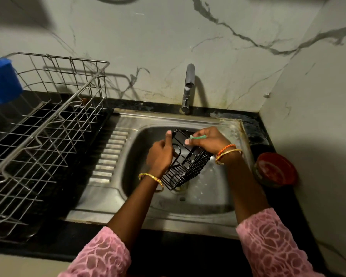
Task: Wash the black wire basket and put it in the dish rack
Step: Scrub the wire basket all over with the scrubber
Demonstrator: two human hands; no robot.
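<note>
The black wire basket (185,166) is tilted over the steel sink basin (208,194), its lower end near the drain. My left hand (161,154) grips its left side, thumb up along the rim. My right hand (207,139) pinches a thin green scrub pad (198,137) against the basket's upper edge. The empty steel dish rack (48,124) stands on the counter to the left of the sink.
A chrome tap (188,86) rises behind the sink; no water stream shows. A blue cup holder (2,80) hangs on the rack's far left. A round red-brown container (275,169) sits on the black counter right of the sink. Marble walls close the back and right.
</note>
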